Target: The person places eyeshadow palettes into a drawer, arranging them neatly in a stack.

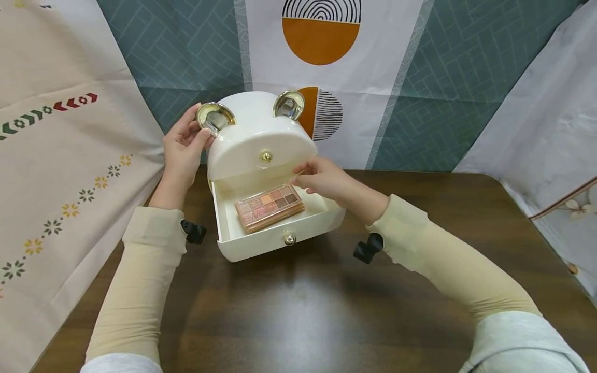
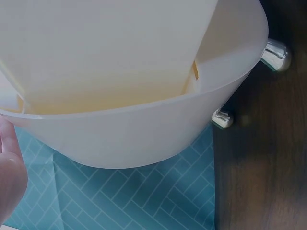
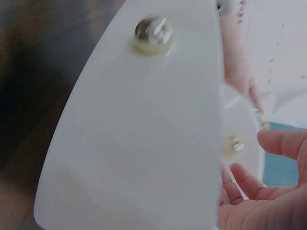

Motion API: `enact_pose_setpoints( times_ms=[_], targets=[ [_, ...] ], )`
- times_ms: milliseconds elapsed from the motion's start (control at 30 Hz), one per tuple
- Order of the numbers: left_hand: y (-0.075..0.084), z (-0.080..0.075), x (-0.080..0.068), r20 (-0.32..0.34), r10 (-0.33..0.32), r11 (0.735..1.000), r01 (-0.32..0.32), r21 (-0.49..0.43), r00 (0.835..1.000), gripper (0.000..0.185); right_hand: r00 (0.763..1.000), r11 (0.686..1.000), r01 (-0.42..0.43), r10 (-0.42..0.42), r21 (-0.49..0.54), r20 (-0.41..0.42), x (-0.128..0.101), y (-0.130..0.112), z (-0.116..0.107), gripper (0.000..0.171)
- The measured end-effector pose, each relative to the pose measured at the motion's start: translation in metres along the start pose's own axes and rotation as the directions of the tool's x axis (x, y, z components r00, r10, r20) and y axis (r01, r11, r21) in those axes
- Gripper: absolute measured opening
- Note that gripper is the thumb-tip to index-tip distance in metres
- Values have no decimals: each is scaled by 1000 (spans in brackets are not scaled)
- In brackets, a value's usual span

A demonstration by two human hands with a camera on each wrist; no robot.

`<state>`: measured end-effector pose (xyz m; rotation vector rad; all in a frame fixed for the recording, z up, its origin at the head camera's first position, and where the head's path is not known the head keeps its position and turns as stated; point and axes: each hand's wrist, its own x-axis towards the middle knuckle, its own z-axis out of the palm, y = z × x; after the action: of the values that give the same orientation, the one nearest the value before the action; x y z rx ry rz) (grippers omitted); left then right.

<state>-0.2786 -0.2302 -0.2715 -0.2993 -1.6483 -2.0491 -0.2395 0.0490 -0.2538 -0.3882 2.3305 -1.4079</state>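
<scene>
The fingers (image 1: 303,176) of the right hand (image 1: 326,181) lie loosely curled and narrow over the back right corner of the open drawer (image 1: 275,239), holding nothing that the views show; whether the tips touch the palette's far end cannot be told. The eyeshadow palette (image 1: 269,207) lies flat inside that drawer, just left of and slightly nearer than those fingers, its long axis running slantwise from near-left to far-right, so the right hand is much the closer one. Free room lies on either side of the palette within the drawer walls, and the drawer front with its round knob (image 1: 289,239) juts toward the person over the dark table (image 1: 326,311). Farther back, the left hand (image 1: 184,147) grips the white cabinet (image 1: 258,137) at its upper left, thumb and fingers around the gold ear (image 1: 215,116). Patterned cloths (image 1: 420,77) hang behind.
</scene>
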Motion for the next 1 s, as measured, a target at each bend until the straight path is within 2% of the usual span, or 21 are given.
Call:
enact_pose_setpoints(
  times_ms=[167,300,467,667,867,1000],
  targets=[
    [0,0,-1,-9,-2,1000,2,12,1000,49,994,993,107,-107,50,5,-25,3,-1,36],
    [0,1,-1,-8,2,1000,-2,12,1000,49,992,986,129,-127,109,-17,-44,10,2,34],
    [-1,2,-2,-15,1,1000,-1,5,1000,50,991,979,134,-135,154,-3,-63,27,10,31],
    [-1,3,-2,-17,2,1000,-2,6,1000,49,992,962,111,-121,251,26,-76,46,23,27],
    [-3,3,-2,-24,9,1000,-9,-2,1000,49,981,943,20,-83,332,177,-83,64,36,30],
    [-3,3,-2,-23,25,1000,-25,2,999,48,962,913,-66,-49,402,269,-81,75,45,32]
  ],
)
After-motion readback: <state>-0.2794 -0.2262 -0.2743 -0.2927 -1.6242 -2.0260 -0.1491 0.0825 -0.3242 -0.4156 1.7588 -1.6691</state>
